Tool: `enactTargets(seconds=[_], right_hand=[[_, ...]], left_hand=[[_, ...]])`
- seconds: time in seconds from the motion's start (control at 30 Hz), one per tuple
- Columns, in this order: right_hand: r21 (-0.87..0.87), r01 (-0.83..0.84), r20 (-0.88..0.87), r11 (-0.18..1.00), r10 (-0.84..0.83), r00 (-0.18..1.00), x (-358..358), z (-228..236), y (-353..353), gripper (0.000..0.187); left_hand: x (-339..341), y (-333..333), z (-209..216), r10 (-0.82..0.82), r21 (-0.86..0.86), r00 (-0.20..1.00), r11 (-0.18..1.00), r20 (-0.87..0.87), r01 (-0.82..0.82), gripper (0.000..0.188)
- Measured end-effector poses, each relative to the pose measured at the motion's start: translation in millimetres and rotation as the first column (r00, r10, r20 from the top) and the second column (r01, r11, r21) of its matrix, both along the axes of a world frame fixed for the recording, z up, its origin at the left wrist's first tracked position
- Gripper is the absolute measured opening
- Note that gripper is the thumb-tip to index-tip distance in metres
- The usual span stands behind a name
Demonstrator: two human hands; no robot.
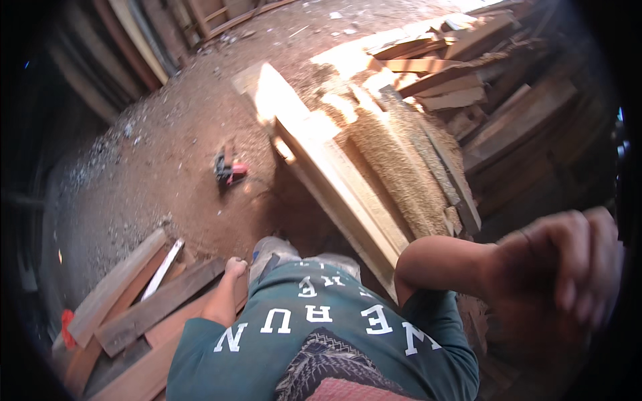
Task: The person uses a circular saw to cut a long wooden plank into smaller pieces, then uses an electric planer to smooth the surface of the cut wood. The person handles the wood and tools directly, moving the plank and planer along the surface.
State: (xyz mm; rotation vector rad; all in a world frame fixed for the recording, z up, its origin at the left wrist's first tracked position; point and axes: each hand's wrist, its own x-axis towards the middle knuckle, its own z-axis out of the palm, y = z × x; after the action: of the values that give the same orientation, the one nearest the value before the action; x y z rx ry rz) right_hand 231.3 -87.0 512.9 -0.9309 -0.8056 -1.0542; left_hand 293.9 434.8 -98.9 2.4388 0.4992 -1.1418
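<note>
My right hand is raised at the far right with the elbow bent. Its fingers droop, loosely bent and apart, a little blurred, and nothing shows in them. Down beside my thigh hangs my left hand, small in view, its fingers curled in with no object visible. Between my legs and the far side runs a long pale timber beam, one end near my right elbow. On the dirt floor to the left of that beam rests a red and black power tool, apart from both hands.
Sawdust is heaped along the beam's right side, with a long board on it. Offcuts pile up at the far right. Reddish planks lie at lower left, near a red scrap. Boards lean at far left.
</note>
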Motion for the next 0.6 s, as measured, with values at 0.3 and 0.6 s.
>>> enactTargets(seconds=[0.3,0.6], right_hand=[[-0.004,0.214,-0.007,0.977,-0.214,0.977,-56.8,-17.7,-100.3,0.018],[-0.200,0.396,-0.289,0.896,-0.440,0.850,-77.6,-77.6,-157.1,0.021]], left_hand=[[72.1,-185.2,-18.3,-0.172,-0.162,0.957,0.964,0.232,0.212,0.056],[64.8,-285.8,7.5,-0.243,-0.248,0.947,0.924,0.209,0.292,0.059]])
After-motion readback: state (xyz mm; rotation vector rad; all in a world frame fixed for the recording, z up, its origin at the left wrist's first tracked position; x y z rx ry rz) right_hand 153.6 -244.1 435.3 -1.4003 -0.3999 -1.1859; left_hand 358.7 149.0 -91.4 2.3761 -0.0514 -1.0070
